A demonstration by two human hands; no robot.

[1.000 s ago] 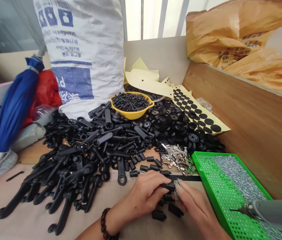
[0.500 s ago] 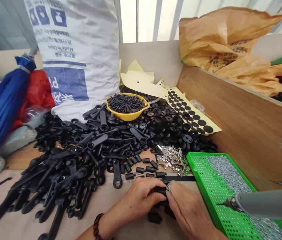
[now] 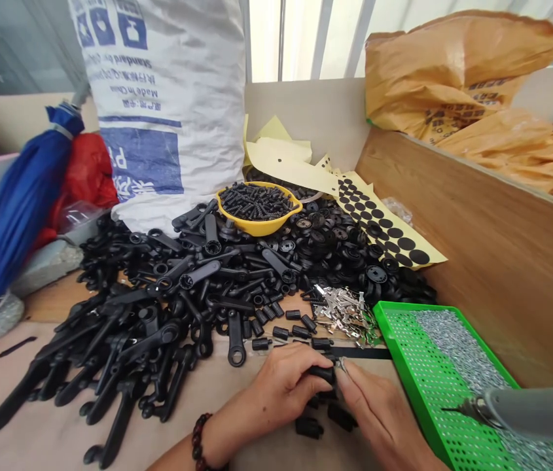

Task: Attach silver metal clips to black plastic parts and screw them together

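Observation:
My left hand (image 3: 276, 383) is closed around a black plastic cylinder (image 3: 323, 373), low in the middle of the head view. My right hand (image 3: 379, 409) pinches a small shiny metal piece (image 3: 339, 365) against the cylinder's right end; its exact fit there is hidden by the fingers. Under the hands lie loose black cylinders (image 3: 308, 427), each with a narrow stub at one end. More of them, such as this cylinder (image 3: 281, 333), lie just beyond my fingers. A heap of silvery metal clips (image 3: 347, 314) sits past my right hand.
Black crank-shaped arms (image 3: 158, 340) are piled on the left. Behind stand a yellow bowl (image 3: 259, 226) of black screw-like parts and a white sack (image 3: 173, 85). At right are a green basket (image 3: 406, 386) of small metal pieces, a grey powered driver (image 3: 536, 412) and a wooden board (image 3: 477, 242).
The camera has turned slightly left, so the scene sits further right. Both hands stay together at the cylinder, which shows more clearly between them now.

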